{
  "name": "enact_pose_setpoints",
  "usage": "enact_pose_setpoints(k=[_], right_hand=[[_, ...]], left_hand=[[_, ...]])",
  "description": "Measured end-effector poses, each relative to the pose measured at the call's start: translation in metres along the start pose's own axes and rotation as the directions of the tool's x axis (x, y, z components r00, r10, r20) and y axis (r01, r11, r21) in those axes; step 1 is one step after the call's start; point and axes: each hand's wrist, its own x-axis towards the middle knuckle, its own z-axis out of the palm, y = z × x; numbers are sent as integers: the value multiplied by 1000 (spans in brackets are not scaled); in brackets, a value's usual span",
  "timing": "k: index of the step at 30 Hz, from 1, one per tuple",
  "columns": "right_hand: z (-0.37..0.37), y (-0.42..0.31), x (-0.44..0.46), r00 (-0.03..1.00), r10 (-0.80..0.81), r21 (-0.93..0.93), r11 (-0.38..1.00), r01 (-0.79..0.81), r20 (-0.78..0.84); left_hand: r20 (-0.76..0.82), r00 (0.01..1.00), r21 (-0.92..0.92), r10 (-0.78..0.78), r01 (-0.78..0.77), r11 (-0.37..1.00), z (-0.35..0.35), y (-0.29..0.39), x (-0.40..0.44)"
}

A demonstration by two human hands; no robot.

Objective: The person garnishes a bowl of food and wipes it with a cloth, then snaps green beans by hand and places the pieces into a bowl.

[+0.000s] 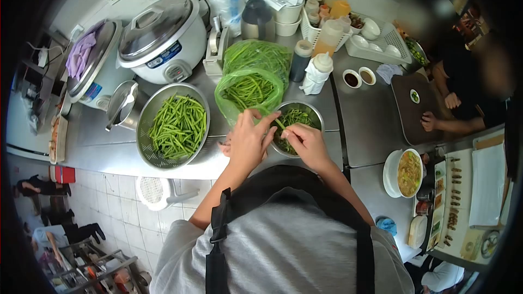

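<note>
My left hand (249, 137) and my right hand (308, 144) meet over the left rim of a metal bowl (318, 111) that holds green trimmings. A short piece of green bean (280, 123) runs between their fingertips, pinched by both. Just behind my hands a green plastic bag (257, 57) lies open, with long green beans (249, 91) inside. To the left stands a metal colander (143, 125) with many cut beans (178, 126). Some fingertips of my left hand are bent and partly hidden behind its palm.
Two rice cookers (177, 38) stand at the back left beside a metal pitcher (126, 100). Sauce bottles (301, 60) are behind the bowl. At the right, a co-worker's hands (430, 121) rest near a brown tray (406, 90); a soup bowl (409, 173) stands nearer.
</note>
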Motion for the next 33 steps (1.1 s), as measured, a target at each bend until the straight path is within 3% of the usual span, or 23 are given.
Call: enact_pose_setpoints(k=[4, 7, 8, 11, 14, 15, 16, 17, 19, 20, 21, 22, 24, 25, 27, 28, 29, 30, 32, 33], right_hand=[[11, 6, 3, 990, -29, 94, 995, 42, -136], [14, 16, 6, 958, 287, 450, 857, -252, -11], [18, 18, 7, 955, 296, 558, 795, -240, -10], [17, 11, 11, 942, 324, 632, 712, -306, 90], [17, 12, 14, 989, 101, 248, 966, -72, -108], [17, 16, 13, 983, 157, 283, 951, -124, -99], [15, 25, 11, 974, 210, 316, 933, -172, -89], [12, 35, 10, 962, 260, 347, 912, -218, -79], [4, 46, 9, 955, 288, 397, 887, -238, -71], [-2, 48, 10, 953, 297, 398, 882, -251, -58], [-7, 50, 11, 951, 306, 400, 878, -263, -46], [-11, 53, 14, 952, 303, 325, 906, -271, -51], [-11, 52, 22, 970, -56, -52, 998, 45, -236], [-11, 51, 26, 929, -252, -261, 948, 181, -272], [-14, 64, 27, 916, -324, -306, 920, 246, -238], [-16, 63, 26, 946, -249, -285, 941, 185, -209], [-17, 62, 25, 969, -172, -270, 955, 120, -179], [-22, 51, 21, 991, 22, -221, 974, -52, -133], [-24, 36, 18, 973, 200, -88, 974, -211, -118], [-21, 29, 18, 969, 188, 7, 982, -189, -158]], left_hand=[[-1, 996, -117, -85, 84, 989, 4, -16, -7], [116, 987, -414, -108, 147, 898, 17, -19, -12], [174, 972, -425, -160, 220, 878, 20, -19, -14], [156, 904, -605, -399, 407, 685, 27, -13, -18], [44, 833, -804, -551, 357, 476, 14, -35, -11], [-60, 827, -807, -559, 289, 515, 3, -53, -10], [-87, 747, -710, -659, 417, 567, -16, -66, -7], [-215, 744, -674, -632, 356, 648, -29, -84, -5], [-228, 665, -624, -712, 462, 631, -54, -129, -17], [-281, 682, -296, -675, 608, 737, -69, -151, -27], [-316, 713, 71, -627, 676, 733, -80, -158, -30], [-351, 718, 411, -601, 694, 591, -82, -161, -33], [-423, 816, 544, -394, 577, 609, -76, -161, -27], [-443, 851, 608, -280, 515, 604, -71, -153, -18], [-344, 903, 358, -258, 381, 852, -49, -135, 6], [-227, 936, 180, -271, 314, 932, -38, -116, 20], [-105, 966, 135, -234, 247, 960, -19, -107, 32], [-66, 989, 83, -134, 139, 987, -3, -94, 44], [99, 995, 115, -31, 20, 993, 31, -86, 62], [110, 994, 204, 16, -39, 978, 46, -94, 68]])
